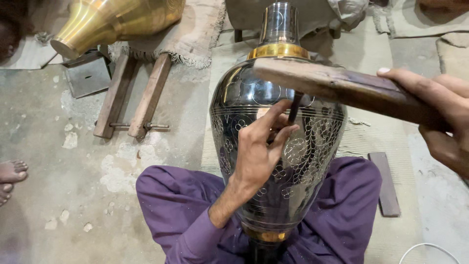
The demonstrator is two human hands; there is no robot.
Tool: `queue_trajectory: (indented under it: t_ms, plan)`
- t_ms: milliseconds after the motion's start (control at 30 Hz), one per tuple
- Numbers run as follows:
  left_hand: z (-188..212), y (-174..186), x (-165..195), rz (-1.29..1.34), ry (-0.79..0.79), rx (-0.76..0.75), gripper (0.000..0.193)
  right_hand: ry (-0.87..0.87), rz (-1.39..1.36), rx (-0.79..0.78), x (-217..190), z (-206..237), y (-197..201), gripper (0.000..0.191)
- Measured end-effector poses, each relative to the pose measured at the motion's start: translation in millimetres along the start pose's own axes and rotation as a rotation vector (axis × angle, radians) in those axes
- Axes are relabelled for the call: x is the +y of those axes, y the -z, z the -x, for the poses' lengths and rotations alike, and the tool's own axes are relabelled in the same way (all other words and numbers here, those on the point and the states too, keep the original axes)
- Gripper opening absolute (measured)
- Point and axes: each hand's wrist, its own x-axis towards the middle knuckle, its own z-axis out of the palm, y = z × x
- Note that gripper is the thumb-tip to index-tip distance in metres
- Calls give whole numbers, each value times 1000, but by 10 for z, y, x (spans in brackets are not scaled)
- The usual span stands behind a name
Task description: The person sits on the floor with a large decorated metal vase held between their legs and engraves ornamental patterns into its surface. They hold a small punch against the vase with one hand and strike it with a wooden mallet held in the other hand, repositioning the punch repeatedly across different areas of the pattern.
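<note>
The left hand [261,146] is pinching a chisel [294,108] against the engraved vase [278,161]; the right hand [437,110] is gripping a wooden mallet [342,88] overhanging it. A brass vase [117,22] and wooden frame [132,95] are lying nearby.

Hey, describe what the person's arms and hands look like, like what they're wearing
Both hands, the left hand and the right hand, are bare, with no gloves, rings or watch showing. The left arm wears a purple sleeve pushed up the forearm. The right arm's sleeve is out of view.

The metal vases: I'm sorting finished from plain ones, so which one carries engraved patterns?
The dark, silvery metal vase across the person's lap, with floral and circle engraving and a gold neck band. The plain golden brass vase at upper left shows no such pattern.
</note>
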Motion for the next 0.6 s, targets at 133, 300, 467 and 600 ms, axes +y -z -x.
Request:
queue_trajectory:
  t_ms: [133, 300, 467, 600]
  plan:
    - [50, -61, 58, 58, -29, 139, 47, 38, 111, 36, 44, -69, -23, 84]
    - [99, -85, 117, 132, -33, 181, 51, 173, 378, 28, -12, -146, 67, 89]
    - [114, -116, 100, 75, -28, 201, 52, 334, -22, 217, -243, -247, 274, 82]
    - [123, -145, 65, 54, -30, 236, 52, 343, -87, 125, -388, -331, 359, 83]
